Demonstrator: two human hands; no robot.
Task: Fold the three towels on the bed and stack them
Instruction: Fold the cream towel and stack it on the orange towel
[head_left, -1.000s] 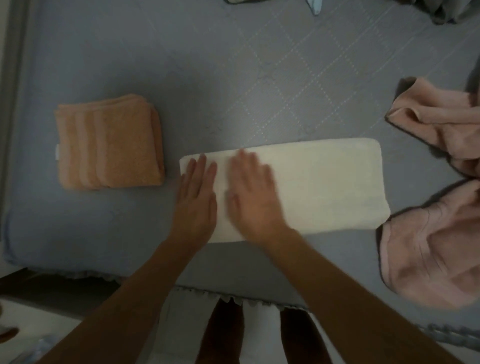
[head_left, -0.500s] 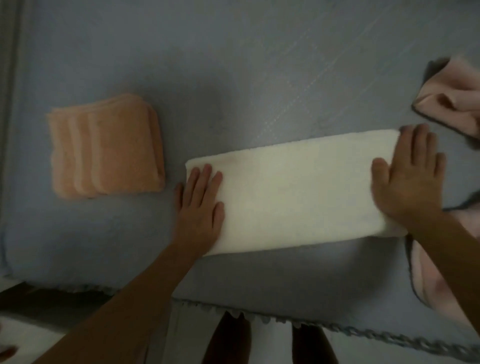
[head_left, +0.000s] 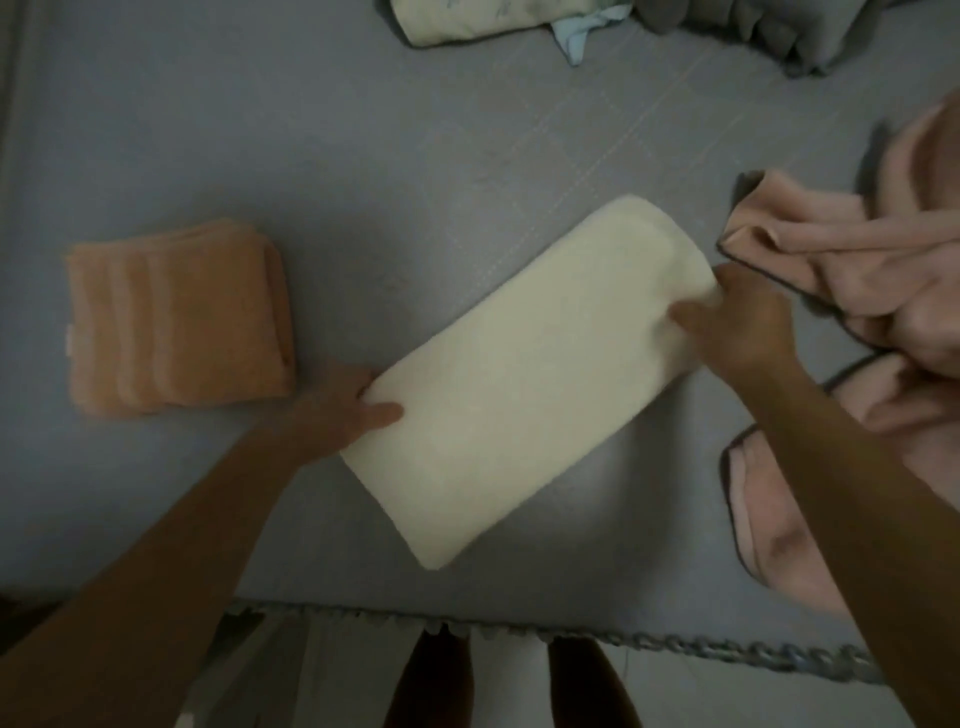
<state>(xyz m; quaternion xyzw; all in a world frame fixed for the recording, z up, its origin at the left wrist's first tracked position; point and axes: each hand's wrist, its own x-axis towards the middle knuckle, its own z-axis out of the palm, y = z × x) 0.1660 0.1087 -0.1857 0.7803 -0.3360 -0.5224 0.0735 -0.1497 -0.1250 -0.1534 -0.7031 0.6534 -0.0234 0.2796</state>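
A cream towel (head_left: 519, 379), folded into a long strip, lies slanted across the grey bed (head_left: 363, 156). My left hand (head_left: 343, 405) grips its near-left end, thumb on top and fingers underneath. My right hand (head_left: 737, 322) pinches its far-right end, which is lifted slightly. An orange towel (head_left: 176, 317) sits folded into a square at the left. A pink towel (head_left: 857, 338) lies crumpled at the right, beside my right hand.
Bedding and clothes (head_left: 623, 26) are bunched at the far edge of the bed. The bed's fringed front edge (head_left: 571, 634) runs along the bottom, with my legs (head_left: 519, 686) and the floor below it.
Both hands went from pressing flat on the cream towel to gripping its two ends. The towel has turned from level to slanted, its right end further away.
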